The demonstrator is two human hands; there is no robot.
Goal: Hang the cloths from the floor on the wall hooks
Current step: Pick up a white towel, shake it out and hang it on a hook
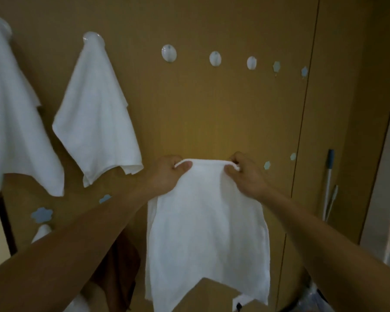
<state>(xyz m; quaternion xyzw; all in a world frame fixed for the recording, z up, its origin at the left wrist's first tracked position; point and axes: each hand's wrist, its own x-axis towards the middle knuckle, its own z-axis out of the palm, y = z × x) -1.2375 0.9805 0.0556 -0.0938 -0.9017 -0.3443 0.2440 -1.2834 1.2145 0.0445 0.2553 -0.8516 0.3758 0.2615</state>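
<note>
You are holding a white cloth (207, 233) up in front of the tan wall (200, 109), with its top edge stretched between your two hands. Your left hand (167, 174) is pinching the left corner, thumb lying over the rolled hem and fingers curled behind it. Your right hand (245, 174) is gripping the right corner, with a small bunch of fabric poking out between the fingers. The cloth is covering most of the fingertips on both sides. It is hanging free below your hands, and its lower edge is falling unevenly.

Above the cloth, three round white hooks (169, 53) are sitting uncovered in a row. Two pale blue hooks (276, 66) further right are too small to make out in detail. To the left, a second white cloth (97, 122) is hanging from a round hook (94, 38) that is only just peeking out above it. The frame edge is cutting off a third cloth (11, 122) at the far left.

A white shape (41, 233) beneath a blue flower sticker (41, 214) is too blurred to identify. Your left forearm is hiding much of a brown mass (122, 266). A pole (329, 176) with a blue grip is leaning at the right, and your right forearm is hiding its foot.
</note>
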